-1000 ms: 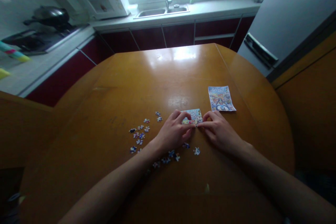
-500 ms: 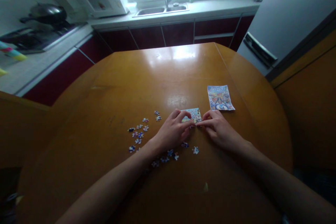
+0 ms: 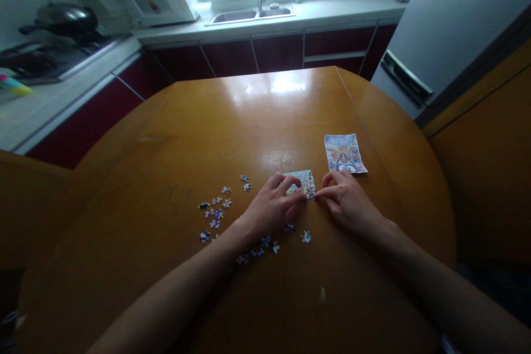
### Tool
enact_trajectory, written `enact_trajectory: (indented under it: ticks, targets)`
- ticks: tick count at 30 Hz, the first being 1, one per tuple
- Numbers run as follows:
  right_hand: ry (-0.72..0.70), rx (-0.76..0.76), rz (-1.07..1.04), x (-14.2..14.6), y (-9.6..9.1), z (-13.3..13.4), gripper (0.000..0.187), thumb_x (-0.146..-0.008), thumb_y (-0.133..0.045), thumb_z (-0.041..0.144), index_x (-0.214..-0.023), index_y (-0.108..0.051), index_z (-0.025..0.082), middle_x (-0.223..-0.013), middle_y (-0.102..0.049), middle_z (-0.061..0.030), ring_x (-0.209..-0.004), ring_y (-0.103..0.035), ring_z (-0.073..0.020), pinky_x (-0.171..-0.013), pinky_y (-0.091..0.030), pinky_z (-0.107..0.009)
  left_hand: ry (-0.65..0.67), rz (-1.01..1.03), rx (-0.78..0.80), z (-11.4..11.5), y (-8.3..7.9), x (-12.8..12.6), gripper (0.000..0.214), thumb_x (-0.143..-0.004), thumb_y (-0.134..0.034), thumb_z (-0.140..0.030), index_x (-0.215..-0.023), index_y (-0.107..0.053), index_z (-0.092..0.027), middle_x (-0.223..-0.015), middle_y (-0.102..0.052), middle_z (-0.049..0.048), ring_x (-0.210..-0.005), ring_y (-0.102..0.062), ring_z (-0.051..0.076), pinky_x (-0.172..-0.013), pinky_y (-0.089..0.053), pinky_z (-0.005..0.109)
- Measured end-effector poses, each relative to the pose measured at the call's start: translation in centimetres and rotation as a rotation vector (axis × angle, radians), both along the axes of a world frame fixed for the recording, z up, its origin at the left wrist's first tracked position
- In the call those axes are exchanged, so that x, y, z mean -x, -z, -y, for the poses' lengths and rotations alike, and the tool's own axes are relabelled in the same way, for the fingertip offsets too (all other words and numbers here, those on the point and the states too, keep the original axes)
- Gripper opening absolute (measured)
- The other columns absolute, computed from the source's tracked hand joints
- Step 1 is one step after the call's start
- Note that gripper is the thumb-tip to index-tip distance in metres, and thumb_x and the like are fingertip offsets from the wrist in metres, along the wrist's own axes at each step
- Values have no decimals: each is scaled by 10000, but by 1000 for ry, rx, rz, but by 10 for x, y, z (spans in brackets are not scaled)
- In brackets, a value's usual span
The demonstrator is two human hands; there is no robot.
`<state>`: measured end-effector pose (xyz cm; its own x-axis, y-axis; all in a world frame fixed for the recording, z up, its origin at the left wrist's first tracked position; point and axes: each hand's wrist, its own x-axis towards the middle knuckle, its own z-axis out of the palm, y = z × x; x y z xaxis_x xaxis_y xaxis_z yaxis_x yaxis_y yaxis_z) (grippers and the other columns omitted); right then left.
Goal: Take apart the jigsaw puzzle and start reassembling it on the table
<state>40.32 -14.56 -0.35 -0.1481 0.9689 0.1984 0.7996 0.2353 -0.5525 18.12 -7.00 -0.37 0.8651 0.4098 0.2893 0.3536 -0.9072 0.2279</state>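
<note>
A small, partly assembled jigsaw puzzle [image 3: 307, 179] lies on the table between my hands, its lower left side covered by my left hand. My left hand [image 3: 276, 199] is curled, with thumb and fingertips resting on the puzzle. At the puzzle's lower right corner, one outstretched fingertip of my right hand [image 3: 346, 199] touches the edge. The other right-hand fingers are bent and apart, with nothing seen between them. Loose jigsaw pieces [image 3: 214, 213] are scattered left of my left hand. More pieces [image 3: 258, 251] lie below my left wrist, and a single piece [image 3: 306, 237] sits nearer me.
A printed picture sheet [image 3: 344, 152] lies beyond my right hand. The wooden table [image 3: 199, 133] has a rounded outline. Past it are a counter with a sink [image 3: 236, 16], a white microwave [image 3: 155, 3], a pan [image 3: 66, 19] on the stove and a refrigerator [image 3: 452, 16].
My right fingertip has drawn slightly right, away from my left thumb, so the puzzle's lower right corner now shows between them. The whole view has shifted slightly.
</note>
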Motion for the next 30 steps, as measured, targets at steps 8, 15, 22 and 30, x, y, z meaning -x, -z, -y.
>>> enact_trajectory:
  ticks: [8, 15, 22, 30]
  targets:
    - [-7, 3, 29, -1, -1, 1, 220, -900, -612, 192, -850, -807, 281, -921, -614, -88, -931, -488, -249, -838, -475, -435, 35, -8, 20, -1, 1, 2, 375, -881, -609, -130, -1196, -671, -325, -1248, -547, 56, -1093, -460, 249, -990, -468, 435]
    - [3, -5, 17, 0, 2, 0, 214, -885, -622, 176, -852, -805, 282, -940, -618, -89, -946, -503, -253, -852, -489, -445, 1, 29, 129, -3, -2, 1, 429, -851, -570, -50, -1191, -668, -291, -1267, -537, 65, -1115, -444, 250, -1004, -469, 455]
    - [18, -20, -12, 4, 2, 0, 244, -872, -583, 111, -858, -785, 247, -962, -627, -104, -978, -527, -261, -856, -503, -454, -32, 97, 74, -12, -6, 7, 402, -802, -571, 9, -1027, -718, -290, -1262, -523, 47, -1116, -422, 262, -976, -468, 473]
    - [50, -45, -45, 11, 0, -1, 248, -873, -534, 78, -872, -746, 205, -976, -620, -106, -991, -515, -254, -886, -491, -446, -55, 52, 62, -14, -11, 7, 457, -805, -534, 21, -1111, -680, -285, -1278, -479, 66, -1110, -416, 266, -971, -463, 455]
